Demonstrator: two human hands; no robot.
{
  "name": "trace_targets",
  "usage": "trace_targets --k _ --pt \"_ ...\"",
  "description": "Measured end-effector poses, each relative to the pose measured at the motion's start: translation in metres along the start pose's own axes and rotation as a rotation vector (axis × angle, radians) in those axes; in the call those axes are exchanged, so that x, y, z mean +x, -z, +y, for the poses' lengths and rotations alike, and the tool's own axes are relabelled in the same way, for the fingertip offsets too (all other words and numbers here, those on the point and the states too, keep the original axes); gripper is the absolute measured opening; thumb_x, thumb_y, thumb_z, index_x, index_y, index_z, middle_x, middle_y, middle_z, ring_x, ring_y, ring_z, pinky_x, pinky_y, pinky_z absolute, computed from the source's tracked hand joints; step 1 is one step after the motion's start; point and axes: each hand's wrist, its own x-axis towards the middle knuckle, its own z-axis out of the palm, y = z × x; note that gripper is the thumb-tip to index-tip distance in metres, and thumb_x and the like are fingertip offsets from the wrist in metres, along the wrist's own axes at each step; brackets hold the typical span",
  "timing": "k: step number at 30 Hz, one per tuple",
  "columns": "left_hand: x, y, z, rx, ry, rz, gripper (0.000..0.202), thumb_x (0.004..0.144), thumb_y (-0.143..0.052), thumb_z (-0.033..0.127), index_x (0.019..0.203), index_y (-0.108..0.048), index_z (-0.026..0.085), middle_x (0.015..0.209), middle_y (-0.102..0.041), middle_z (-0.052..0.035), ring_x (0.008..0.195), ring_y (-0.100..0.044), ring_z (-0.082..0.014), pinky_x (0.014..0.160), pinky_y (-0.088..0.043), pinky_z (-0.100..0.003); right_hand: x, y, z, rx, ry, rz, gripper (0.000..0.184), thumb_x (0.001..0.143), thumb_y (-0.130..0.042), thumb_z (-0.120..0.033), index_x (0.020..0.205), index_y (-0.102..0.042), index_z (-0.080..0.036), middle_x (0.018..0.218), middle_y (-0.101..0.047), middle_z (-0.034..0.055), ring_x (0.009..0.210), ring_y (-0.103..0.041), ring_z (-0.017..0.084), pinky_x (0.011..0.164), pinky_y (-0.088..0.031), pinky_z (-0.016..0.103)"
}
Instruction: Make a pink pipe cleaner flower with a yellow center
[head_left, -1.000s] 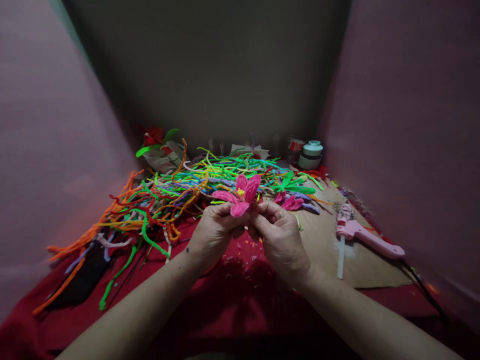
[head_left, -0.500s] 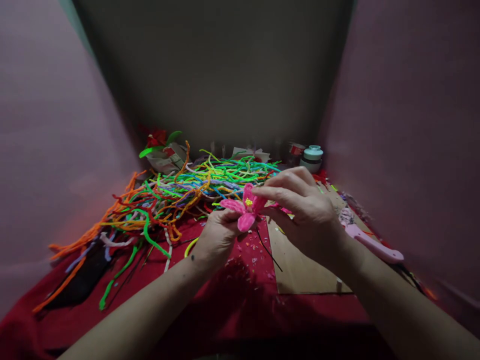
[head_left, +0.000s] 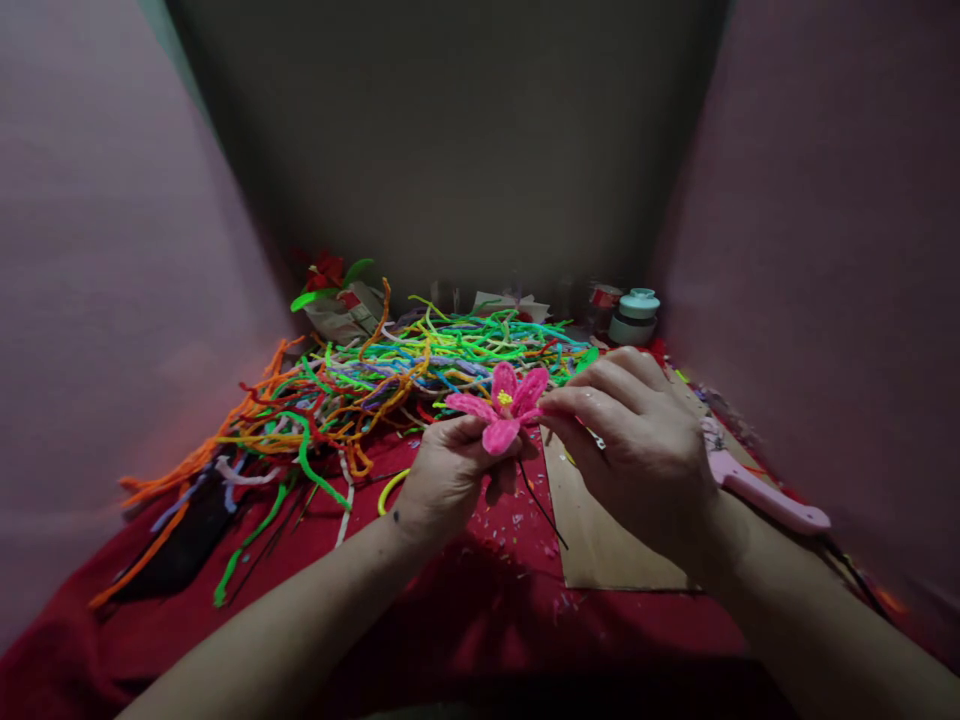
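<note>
My left hand (head_left: 448, 472) is closed around the base of a pink pipe-cleaner flower (head_left: 504, 405) with a yellow centre, holding it upright above the red cloth (head_left: 465, 590). A thin dark wire stem (head_left: 541, 508) hangs down from it. My right hand (head_left: 637, 440) is beside the flower, its thumb and forefinger pinching the right-hand petal. A big tangle of coloured pipe cleaners (head_left: 352, 385) lies just behind both hands.
A brown cardboard sheet (head_left: 607, 540) lies under my right hand, with a pink glue gun (head_left: 757, 490) at its right edge. Small jars (head_left: 634, 315) and a red flower with green leaves (head_left: 330, 275) stand at the back. Pinkish walls close in on both sides.
My right hand left the flower's base, rose over the cardboard and came back to pinch the right petal. The left hand kept hold of the flower and shifted slightly right.
</note>
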Motion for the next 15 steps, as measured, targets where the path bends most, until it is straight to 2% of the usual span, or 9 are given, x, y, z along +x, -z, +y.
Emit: trace_targets --k 3,6,7,9,11,15 --pt "0.002 0.005 0.0 -0.042 -0.004 -0.005 0.012 0.064 -0.073 0.021 0.063 -0.066 0.012 0.061 -0.066 -0.0029 0.041 -0.044 -0.003 0.039 -0.029 -0.016 0.0 0.002 0.007 0.095 -0.044 0.022 0.013 0.084 -0.052 -0.016 0.088 -0.064 -0.019 0.078 -0.061 0.0058 0.077 -0.052 0.018 0.07 -0.043 0.033" --pt "0.006 0.01 0.002 -0.081 -0.026 -0.014 0.011 0.064 -0.073 0.022 0.065 -0.067 0.013 0.063 -0.066 -0.0033 0.049 -0.05 -0.0047 0.045 -0.033 -0.016 -0.006 0.004 0.027 0.165 -0.129 -0.013 0.016 0.084 -0.052 -0.017 0.095 -0.062 -0.021 0.088 -0.061 0.0064 0.083 -0.056 0.018 0.072 -0.044 0.033" --pt "0.008 0.011 0.002 -0.094 -0.022 -0.015 0.011 0.063 -0.074 0.022 0.066 -0.068 0.013 0.064 -0.066 -0.0032 0.053 -0.053 -0.0064 0.048 -0.035 -0.017 -0.011 0.002 0.036 0.16 -0.135 -0.099 0.013 0.083 -0.053 -0.017 0.091 -0.063 -0.021 0.087 -0.061 0.0061 0.082 -0.056 0.019 0.071 -0.044 0.033" --pt "0.012 0.014 0.002 -0.118 -0.014 -0.034 0.013 0.062 -0.075 0.024 0.066 -0.068 0.014 0.064 -0.066 -0.0034 0.06 -0.058 -0.0099 0.054 -0.04 -0.019 -0.023 -0.003 0.055 0.123 -0.102 -0.376 0.01 0.08 -0.056 -0.018 0.087 -0.063 -0.02 0.083 -0.061 0.0061 0.081 -0.055 0.02 0.068 -0.044 0.033" --pt "0.016 0.017 0.001 -0.153 -0.022 -0.075 0.014 0.063 -0.075 0.026 0.066 -0.069 0.014 0.065 -0.067 -0.0038 0.063 -0.059 -0.0117 0.059 -0.042 -0.022 -0.038 -0.012 0.071 0.018 -0.096 -0.586 0.021 0.076 -0.06 -0.021 0.098 -0.062 -0.021 0.088 -0.062 0.0076 0.083 -0.055 0.022 0.067 -0.043 0.033" --pt "0.02 0.02 -0.002 -0.191 -0.03 -0.136 0.015 0.065 -0.073 0.026 0.069 -0.07 0.013 0.068 -0.067 -0.0046 0.067 -0.06 -0.013 0.066 -0.043 -0.024 -0.064 -0.03 0.084 -0.11 -0.141 -0.728 0.032 0.076 -0.058 -0.028 0.107 -0.058 -0.021 0.09 -0.061 0.0102 0.082 -0.054 0.024 0.065 -0.043 0.035"
